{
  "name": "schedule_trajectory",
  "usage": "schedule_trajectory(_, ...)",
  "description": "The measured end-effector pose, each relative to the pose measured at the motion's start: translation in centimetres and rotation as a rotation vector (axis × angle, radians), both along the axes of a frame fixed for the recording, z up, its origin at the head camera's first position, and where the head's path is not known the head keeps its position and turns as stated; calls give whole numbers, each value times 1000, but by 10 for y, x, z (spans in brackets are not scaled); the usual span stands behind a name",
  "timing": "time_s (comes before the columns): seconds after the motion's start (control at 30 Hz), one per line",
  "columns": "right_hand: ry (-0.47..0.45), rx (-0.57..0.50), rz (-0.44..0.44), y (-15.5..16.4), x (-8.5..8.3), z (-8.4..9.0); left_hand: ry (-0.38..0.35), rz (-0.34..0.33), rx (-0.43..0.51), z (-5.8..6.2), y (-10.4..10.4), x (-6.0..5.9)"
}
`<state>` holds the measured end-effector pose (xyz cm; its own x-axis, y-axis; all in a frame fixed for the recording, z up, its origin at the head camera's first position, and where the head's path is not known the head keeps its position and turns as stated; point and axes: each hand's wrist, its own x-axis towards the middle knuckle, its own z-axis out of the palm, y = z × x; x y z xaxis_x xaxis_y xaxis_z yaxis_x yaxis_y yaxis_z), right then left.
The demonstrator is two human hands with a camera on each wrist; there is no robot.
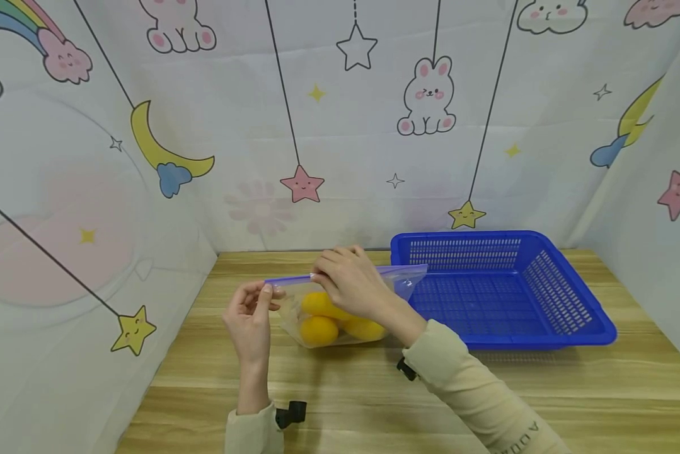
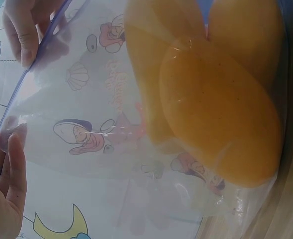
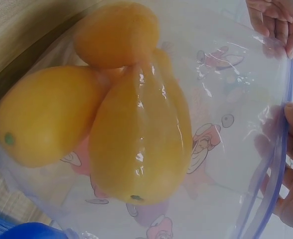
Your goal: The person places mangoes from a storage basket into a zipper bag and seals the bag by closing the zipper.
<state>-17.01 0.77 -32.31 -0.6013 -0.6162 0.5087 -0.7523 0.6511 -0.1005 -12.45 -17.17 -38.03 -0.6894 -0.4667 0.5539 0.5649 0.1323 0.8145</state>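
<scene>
A clear zip bag point(image 1: 340, 309) with cartoon prints stands on the wooden table point(image 1: 340, 391), holding yellow-orange fruits point(image 1: 319, 330). Its blue zip strip point(image 1: 288, 279) runs along the top. My left hand point(image 1: 256, 301) pinches the strip's left end. My right hand point(image 1: 340, 277) pinches the strip near its middle, fingers curled over it. In the left wrist view the fruits point(image 2: 221, 119) fill the bag point(image 2: 111, 129) and the left hand point(image 2: 4, 164) sits at the strip's corner. The right wrist view shows the fruits point(image 3: 136, 144) and the right hand point(image 3: 291, 164) on the zip strip point(image 3: 278, 169).
A blue plastic basket point(image 1: 504, 287) sits on the table just right of the bag, almost touching it. Printed fabric walls point(image 1: 90, 208) close the table on the left, back and right. Bare wood lies in front of the bag.
</scene>
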Motion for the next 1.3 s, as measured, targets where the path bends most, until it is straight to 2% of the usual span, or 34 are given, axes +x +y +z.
schedule_trajectory(0.33,11,-14,7,4,-1,-2,9,1,-3,0,0,0)
schedule_trajectory(0.73,47,-34,7,10,-2,-5,-17,4,0,0,2,0)
schedule_trajectory(1.3,44,-50,7,18,-3,-6,-9,4,8,-1,1,0)
